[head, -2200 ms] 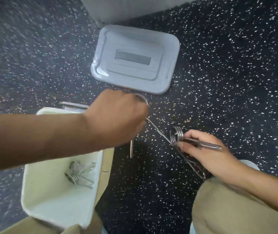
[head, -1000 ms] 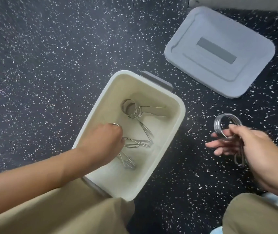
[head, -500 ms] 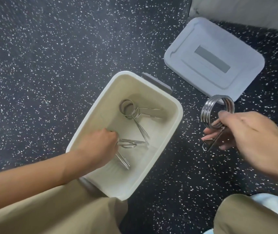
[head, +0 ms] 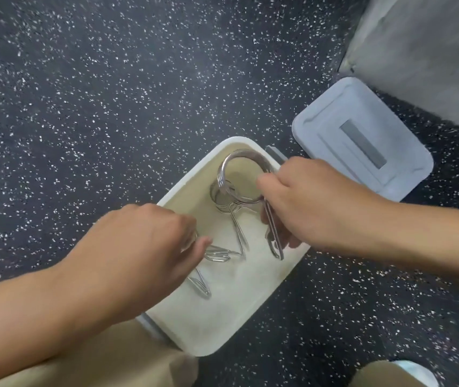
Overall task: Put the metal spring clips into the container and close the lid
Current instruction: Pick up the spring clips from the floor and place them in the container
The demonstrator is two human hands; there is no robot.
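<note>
A cream rectangular container [head: 224, 335] sits open on the dark speckled floor. My right hand [head: 309, 202] is over its far right side, shut on a metal spring clip [head: 224, 167] whose coil hangs above the inside and whose handles point down. Two more spring clips lie inside: one [head: 235, 222] under the held coil, another [head: 217, 256] at the fingertips of my left hand [head: 139, 250]. My left hand reaches in from the left with curled fingers; whether it grips that clip is hidden. The grey lid [head: 362, 141] lies flat on the floor, up and to the right.
A pale grey wall or block [head: 423, 51] stands behind the lid at the top right. My knees in tan trousers [head: 105, 361] press against the container's near edge, and a light shoe tip [head: 412, 372] shows at the bottom right.
My right hand has carried its spring clip leftward from beside the container to above its inside. My left hand has stayed inside the container, near the lower clip.
</note>
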